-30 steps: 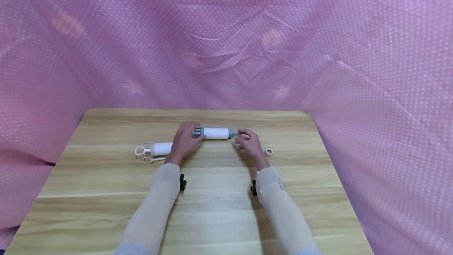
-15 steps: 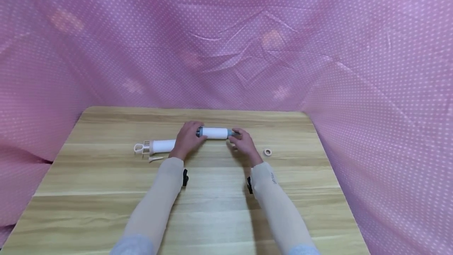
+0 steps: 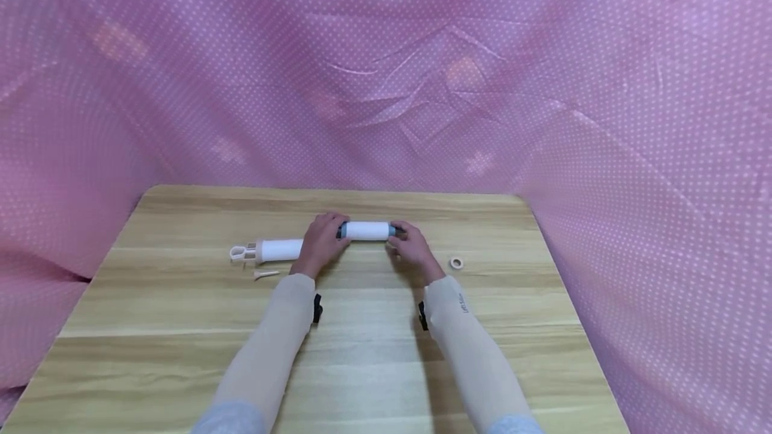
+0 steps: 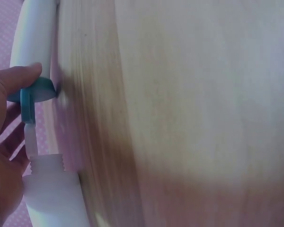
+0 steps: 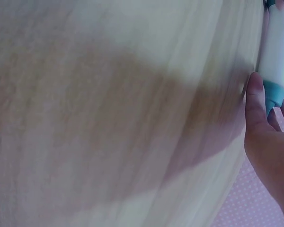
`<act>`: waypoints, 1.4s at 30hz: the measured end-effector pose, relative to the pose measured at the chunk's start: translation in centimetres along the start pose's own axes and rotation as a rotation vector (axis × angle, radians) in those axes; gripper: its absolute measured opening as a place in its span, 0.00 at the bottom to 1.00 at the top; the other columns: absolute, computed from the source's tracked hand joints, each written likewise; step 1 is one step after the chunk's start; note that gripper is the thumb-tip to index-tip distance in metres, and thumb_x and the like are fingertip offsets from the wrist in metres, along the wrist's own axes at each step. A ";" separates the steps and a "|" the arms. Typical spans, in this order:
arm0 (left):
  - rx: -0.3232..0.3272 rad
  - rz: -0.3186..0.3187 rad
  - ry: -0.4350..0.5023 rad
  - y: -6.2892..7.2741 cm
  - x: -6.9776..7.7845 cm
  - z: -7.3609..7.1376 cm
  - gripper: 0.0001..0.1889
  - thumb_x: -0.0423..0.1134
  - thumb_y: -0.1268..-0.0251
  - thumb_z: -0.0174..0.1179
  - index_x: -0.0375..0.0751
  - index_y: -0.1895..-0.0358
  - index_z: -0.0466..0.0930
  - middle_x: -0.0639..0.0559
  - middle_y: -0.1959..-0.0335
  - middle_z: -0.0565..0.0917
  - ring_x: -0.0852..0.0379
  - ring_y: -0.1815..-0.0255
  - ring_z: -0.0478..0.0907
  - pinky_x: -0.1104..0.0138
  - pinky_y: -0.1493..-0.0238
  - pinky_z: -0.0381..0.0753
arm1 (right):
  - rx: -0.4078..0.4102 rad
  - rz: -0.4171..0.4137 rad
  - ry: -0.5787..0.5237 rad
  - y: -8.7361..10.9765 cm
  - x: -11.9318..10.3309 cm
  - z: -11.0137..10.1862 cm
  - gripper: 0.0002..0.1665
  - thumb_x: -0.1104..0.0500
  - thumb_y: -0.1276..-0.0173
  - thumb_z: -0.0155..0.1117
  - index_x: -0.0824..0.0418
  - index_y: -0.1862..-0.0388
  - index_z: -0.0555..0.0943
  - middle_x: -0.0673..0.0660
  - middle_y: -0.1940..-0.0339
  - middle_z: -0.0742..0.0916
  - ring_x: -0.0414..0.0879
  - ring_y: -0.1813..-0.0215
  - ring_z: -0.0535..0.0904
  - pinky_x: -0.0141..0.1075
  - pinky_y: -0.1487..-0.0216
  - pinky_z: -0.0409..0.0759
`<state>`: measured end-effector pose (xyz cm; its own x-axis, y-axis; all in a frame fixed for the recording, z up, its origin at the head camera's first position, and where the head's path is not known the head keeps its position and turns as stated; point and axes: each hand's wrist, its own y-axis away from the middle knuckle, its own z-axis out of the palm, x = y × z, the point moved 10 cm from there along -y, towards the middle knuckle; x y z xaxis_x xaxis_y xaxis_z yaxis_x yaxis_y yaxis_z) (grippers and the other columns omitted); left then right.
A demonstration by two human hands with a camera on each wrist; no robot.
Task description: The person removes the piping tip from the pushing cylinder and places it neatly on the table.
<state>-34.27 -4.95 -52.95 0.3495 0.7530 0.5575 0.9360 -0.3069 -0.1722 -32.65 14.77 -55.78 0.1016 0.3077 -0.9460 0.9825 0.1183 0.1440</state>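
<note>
A white plastic syringe with teal ends lies sideways near the back of the table. My left hand holds its left end; in the left wrist view the thumb lies over the white barrel just by the teal collar. At the other end, my right hand has thumb and fingers on either side of the teal nozzle end, partly covering it. A second syringe, white with a beige collar, lies beside my left hand, its threaded neck bare.
A small pale cone-shaped nozzle lies just in front of the second syringe. Right of my right hand is a pale ring. The wooden table ends at a pink dotted cloth behind and at both sides.
My right hand has slid left from the nozzle's tip to the teal end of the barrel. My left hand has shifted slightly right, showing more of the second syringe.
</note>
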 end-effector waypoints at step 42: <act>0.057 0.097 0.316 3.3 4.0 -7.9 0.26 0.49 0.38 0.73 0.46 0.38 0.81 0.46 0.38 0.76 0.47 0.49 0.76 0.53 0.55 0.83 | -0.051 -0.241 -0.073 4.9 -8.8 -3.4 0.21 0.63 0.24 0.61 0.71 0.37 0.76 0.68 0.41 0.81 0.59 0.51 0.86 0.55 0.48 0.84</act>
<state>-30.07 -7.59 -44.86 0.4151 0.5011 0.7593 0.9030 -0.3288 -0.2766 -29.22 15.85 -45.72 -0.1222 0.1964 -0.9729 0.9706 0.2283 -0.0758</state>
